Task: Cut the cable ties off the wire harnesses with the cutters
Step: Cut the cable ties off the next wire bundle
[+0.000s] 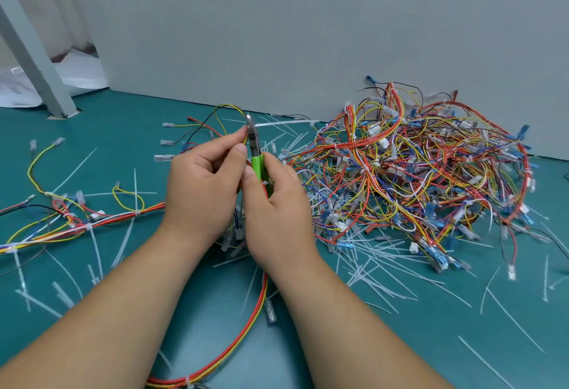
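My right hand [277,207] grips the green-handled cutters [257,160], held upright with the metal jaws at the top. My left hand [203,185] pinches a wire harness [229,108] of yellow, red and black wires right beside the jaws; its thumb and forefinger touch the cutter head. The harness runs down between my hands and loops below my wrists as a red and yellow bundle [246,339]. Whether a cable tie sits in the jaws is hidden by my fingers.
A big tangled pile of harnesses [421,170] lies at the right against the grey wall [308,34]. Another harness [77,222] stretches across the left of the green floor [385,342]. Cut white cable ties [385,277] litter the floor. A grey post [34,56] stands at back left.
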The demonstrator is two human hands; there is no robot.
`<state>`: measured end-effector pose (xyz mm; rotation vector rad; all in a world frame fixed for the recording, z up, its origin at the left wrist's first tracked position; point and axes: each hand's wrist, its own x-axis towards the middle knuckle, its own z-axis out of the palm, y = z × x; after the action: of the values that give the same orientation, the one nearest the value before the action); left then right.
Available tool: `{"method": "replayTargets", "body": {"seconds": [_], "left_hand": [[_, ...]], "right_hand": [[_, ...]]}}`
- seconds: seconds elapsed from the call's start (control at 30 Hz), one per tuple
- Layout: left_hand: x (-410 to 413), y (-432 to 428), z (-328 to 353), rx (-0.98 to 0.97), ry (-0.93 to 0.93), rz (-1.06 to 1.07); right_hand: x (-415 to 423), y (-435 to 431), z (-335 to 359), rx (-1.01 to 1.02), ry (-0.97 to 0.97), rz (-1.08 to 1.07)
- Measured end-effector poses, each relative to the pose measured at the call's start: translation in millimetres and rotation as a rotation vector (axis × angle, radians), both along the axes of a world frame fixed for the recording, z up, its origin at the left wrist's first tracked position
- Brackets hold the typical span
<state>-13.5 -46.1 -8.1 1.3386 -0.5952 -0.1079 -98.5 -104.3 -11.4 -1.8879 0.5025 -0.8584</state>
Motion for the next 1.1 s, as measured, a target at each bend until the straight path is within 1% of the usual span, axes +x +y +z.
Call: {"method": "replayTargets", "body": {"seconds": [0.1, 0.27, 0.43, 0.63, 0.87, 1.03, 1.1], "left_hand": [[-1.7, 0.3, -0.6, 0.05, -0.038, -0.032], [-2.3, -2.2, -4.1, 0.123, -0.069, -0.121], [-2.1, -2.5, -6.9, 0.151, -0.043, -0.188], [-4.5, -3.0, -6.3, 0.137, -0.054, -0.237], [-4.1, -3.6, -6.8, 0.131, -0.095, -0.242], [-4.4, -3.7, -6.5, 0.089, -0.058, -0.256], [-6.2, -3.0, -6.4, 0.087, -0.072, -0.253]], "right_hand": [[-3.0, -1.3, -9.1, -0.019, -0.058, -0.043], [-2.0, -5.6, -18.1, 0.081, -0.1, -0.061], [-3.2, -7.5, -17.7, 0.113, -0.146, -0.069], [-5.6, -10.0, -14.8, 0.099, -0.168, -0.017], [-3.8, -9.4, -15.4, 0.156, -0.172, -0.002], [-2.0, -11.2, -13.7, 0.177, -0.18, 0.026], [-2.4, -10.8, -14.7, 0.189, -0.193, 0.029]]}}
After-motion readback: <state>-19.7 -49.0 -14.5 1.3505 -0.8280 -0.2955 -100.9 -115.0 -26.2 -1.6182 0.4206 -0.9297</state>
